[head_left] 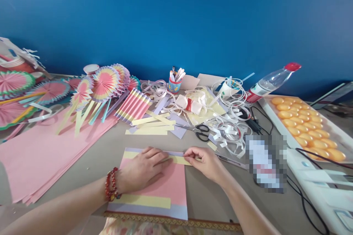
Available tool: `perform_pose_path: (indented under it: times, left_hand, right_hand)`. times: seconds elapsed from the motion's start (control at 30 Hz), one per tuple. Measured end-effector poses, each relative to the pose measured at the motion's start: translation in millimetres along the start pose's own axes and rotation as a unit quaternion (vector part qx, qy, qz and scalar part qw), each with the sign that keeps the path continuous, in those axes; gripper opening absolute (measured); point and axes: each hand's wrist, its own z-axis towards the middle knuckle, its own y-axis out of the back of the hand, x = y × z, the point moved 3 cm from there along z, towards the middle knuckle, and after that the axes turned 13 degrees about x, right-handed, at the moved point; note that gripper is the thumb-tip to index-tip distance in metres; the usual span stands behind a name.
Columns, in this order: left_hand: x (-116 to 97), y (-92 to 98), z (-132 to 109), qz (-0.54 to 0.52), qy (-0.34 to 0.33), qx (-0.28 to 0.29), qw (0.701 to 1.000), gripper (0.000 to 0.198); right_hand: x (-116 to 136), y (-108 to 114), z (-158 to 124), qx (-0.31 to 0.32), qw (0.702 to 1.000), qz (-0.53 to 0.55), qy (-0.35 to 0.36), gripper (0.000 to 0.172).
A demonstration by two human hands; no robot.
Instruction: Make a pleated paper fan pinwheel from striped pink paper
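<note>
A pink paper sheet point(168, 183) with lavender bands along its far and near edges lies flat in front of me. Across its far part runs a pale yellow paper strip point(178, 159), whose right end sticks out past the sheet. My right hand point(205, 162) pinches that end between thumb and fingers. My left hand point(143, 169), with a red bead bracelet point(111, 185) at the wrist, lies flat on the sheet, fingers stretched out over part of the strip. Another yellow strip point(146, 201) lies along the near lavender band.
Pink sheets point(49, 154) are stacked at left, with pleated paper fans point(106, 83) behind. Loose yellow strips point(151, 129), black-handled scissors point(202, 133) and tangled white tape point(230, 132) lie beyond the sheet. A bottle point(268, 84) and a tray of yellow oval pieces point(264, 108) stand right.
</note>
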Motion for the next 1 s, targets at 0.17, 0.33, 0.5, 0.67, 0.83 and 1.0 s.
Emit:
perform_pose_path:
  times: [0.17,0.33,0.5,0.67,0.83,1.0]
  left_hand:
    - [0,-0.2,0,0.007,0.0,-0.001,1.0,0.04]
    - [0,-1.4,1,0.016,0.003,0.004,1.0,0.04]
    - [-1,-0.4,1,0.022,0.005,0.008,1.0,0.04]
    - [-2,0.6,2,0.027,0.008,0.015,0.999,0.039]
    - [-3,0.9,2,0.033,0.014,0.014,0.999,0.039]
    - [-4,0.5,3,0.033,0.013,0.014,0.999,0.039]
  right_hand:
    - [2,1,-1,-0.001,1.0,-0.003,0.0,0.013]
    - [2,1,0,-0.003,1.0,-0.004,0.003,0.014]
    - [3,1,0,-0.008,1.0,-0.016,0.005,0.012]
    - [3,1,0,-0.011,1.0,-0.015,0.007,0.012]
    - [7,0,-1,-0.024,0.999,-0.037,0.009,0.01]
    - [15,-3,-4,-0.053,0.993,-0.107,0.016,0.008]
